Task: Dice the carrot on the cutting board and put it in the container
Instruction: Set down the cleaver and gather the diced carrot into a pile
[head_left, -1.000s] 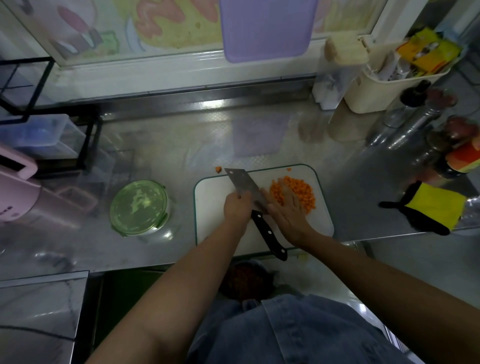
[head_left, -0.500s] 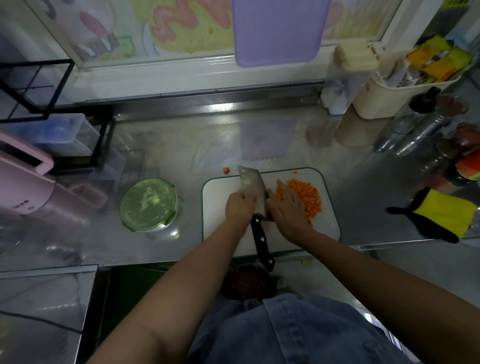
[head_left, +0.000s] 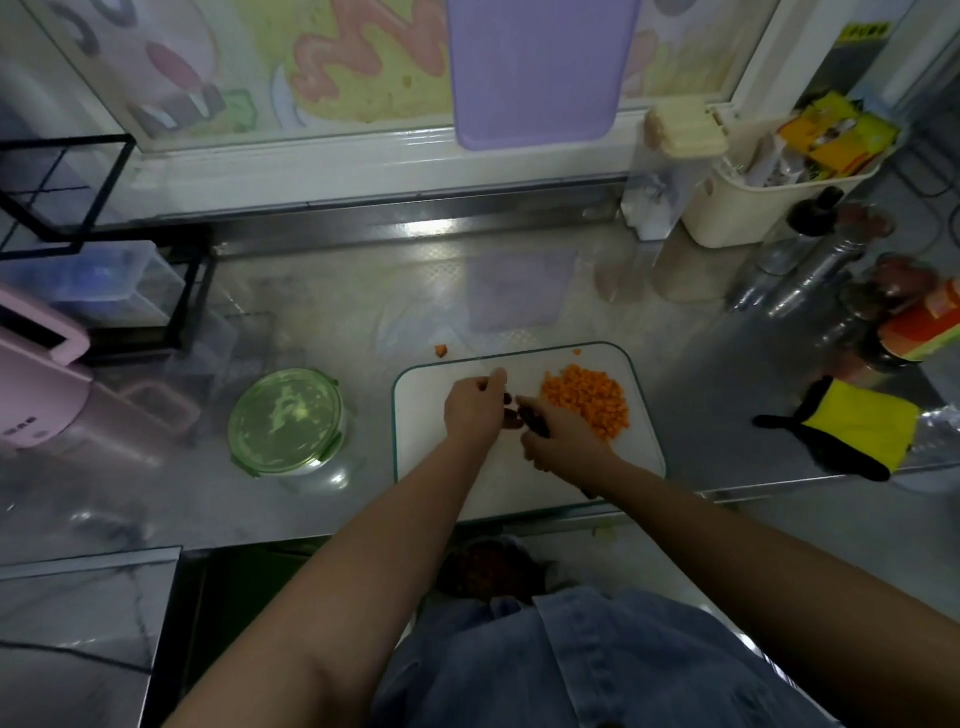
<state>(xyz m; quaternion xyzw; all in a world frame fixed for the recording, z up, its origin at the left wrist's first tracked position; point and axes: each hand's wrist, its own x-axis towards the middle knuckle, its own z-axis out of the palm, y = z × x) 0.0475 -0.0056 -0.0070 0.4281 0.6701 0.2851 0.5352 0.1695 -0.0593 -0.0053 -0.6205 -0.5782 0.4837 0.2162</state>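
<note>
Beside the fingers (head_left: 536, 407) — diced carrot (head_left: 587, 401)

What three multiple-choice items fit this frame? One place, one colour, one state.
1. Where is the container?
A. left of the cutting board
B. on the board
C. right of the board

2. What colour is the lid?
A. purple
B. green
C. yellow

3. How is the carrot?
A. whole
B. halved lengthwise
C. diced, piled on the board

Key:
1 A: it stands on the counter, apart from the board's left edge.
2 B: the round lid is pale green.
3 C: small orange cubes lie heaped on the board's far right part.
</note>
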